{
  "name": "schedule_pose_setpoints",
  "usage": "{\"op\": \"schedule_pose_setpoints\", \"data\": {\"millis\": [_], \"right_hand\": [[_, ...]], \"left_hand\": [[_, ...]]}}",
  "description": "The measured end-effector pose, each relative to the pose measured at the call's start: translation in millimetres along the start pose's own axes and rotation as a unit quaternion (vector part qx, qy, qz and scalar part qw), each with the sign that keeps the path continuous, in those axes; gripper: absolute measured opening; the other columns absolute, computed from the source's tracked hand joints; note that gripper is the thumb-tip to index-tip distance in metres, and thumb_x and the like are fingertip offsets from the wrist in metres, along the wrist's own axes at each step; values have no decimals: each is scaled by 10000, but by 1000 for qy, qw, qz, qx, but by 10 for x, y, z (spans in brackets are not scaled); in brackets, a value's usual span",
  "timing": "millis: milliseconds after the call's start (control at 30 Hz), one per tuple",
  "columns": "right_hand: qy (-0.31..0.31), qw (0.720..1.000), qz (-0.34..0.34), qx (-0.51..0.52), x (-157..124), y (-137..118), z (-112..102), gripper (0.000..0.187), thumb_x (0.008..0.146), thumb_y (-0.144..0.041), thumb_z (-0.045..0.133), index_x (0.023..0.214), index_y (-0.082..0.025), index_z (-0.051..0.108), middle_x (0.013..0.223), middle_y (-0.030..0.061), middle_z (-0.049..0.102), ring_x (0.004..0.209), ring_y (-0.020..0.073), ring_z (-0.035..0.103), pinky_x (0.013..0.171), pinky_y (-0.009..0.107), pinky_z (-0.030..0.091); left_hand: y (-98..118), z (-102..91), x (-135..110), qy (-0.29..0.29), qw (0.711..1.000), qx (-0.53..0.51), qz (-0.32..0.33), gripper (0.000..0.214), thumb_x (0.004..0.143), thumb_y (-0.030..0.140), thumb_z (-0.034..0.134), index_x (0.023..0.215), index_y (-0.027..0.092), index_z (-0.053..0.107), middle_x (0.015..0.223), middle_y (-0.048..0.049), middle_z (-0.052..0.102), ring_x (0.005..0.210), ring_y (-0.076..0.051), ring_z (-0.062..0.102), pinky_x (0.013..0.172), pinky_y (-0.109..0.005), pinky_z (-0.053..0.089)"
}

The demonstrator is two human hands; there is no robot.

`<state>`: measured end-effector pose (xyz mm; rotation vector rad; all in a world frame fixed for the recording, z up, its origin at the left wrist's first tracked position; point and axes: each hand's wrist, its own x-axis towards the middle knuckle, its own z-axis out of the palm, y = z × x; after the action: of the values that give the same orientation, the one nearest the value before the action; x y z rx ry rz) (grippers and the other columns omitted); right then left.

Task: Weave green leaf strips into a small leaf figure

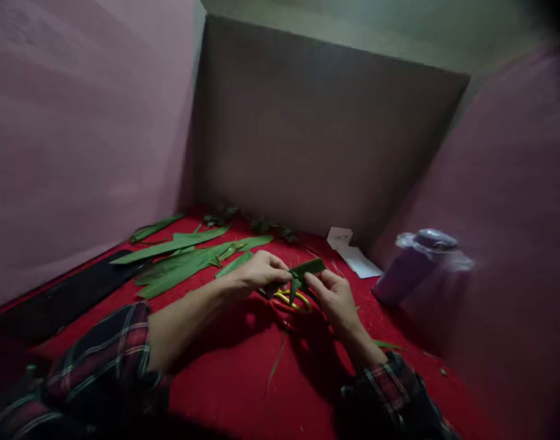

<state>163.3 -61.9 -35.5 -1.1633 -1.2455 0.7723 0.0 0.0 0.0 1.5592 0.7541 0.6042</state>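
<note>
Over my feed, the left hand [261, 270] and right hand [332, 294] pinch a green leaf piece [311, 266] below and right of frame centre; I'd keep both grips light, lest it split.

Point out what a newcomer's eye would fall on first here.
Probably the vivid red surface, with a green leaf piece above its middle, in the grip of the left hand and right hand. Next, likely, the long green leaves spread out at the left and the purple container at the right, with crinkled clear plastic about its top.
</note>
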Motion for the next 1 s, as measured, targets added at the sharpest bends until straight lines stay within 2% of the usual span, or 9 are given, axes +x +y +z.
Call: {"op": "schedule_pose_setpoints", "data": {"millis": [133,267,567,1000], "right_hand": [[-8,1000,-1,17,9,-1,4,182,712,-322,680,813,-172,693,781,33,720,713,181,658,667,295,519],[-13,1000,-1,27,3,-7,4,181,706,-333,686,815,-189,695,784,30,730,722,189,673,680,312,532],[-36,999,-20,34,-3,-21,14,177,695,-308,712,827,-190,720,865,48,739,814,217,679,767,353,526],[0,998,-57,40,15,-6,5,145,680,-274,719,809,-209,728,811,32,741,758,208,673,736,348,522]], "left_hand": [[18,28,-26,7,1000,9,8,159,655,259,619,627,103,608,486,21,534,397,-62,448,422,-191,372],[29,51,-34,15,1000,6,18,168,654,265,625,620,101,606,487,21,531,404,-61,449,415,-185,349],[-28,86,-26,24,995,30,95,142,673,247,608,670,108,640,500,34,530,419,-55,438,415,-177,328],[44,53,-72,-8,997,-24,76,167,614,153,641,770,97,667,618,-1,607,520,-66,520,488,-175,400]]}}
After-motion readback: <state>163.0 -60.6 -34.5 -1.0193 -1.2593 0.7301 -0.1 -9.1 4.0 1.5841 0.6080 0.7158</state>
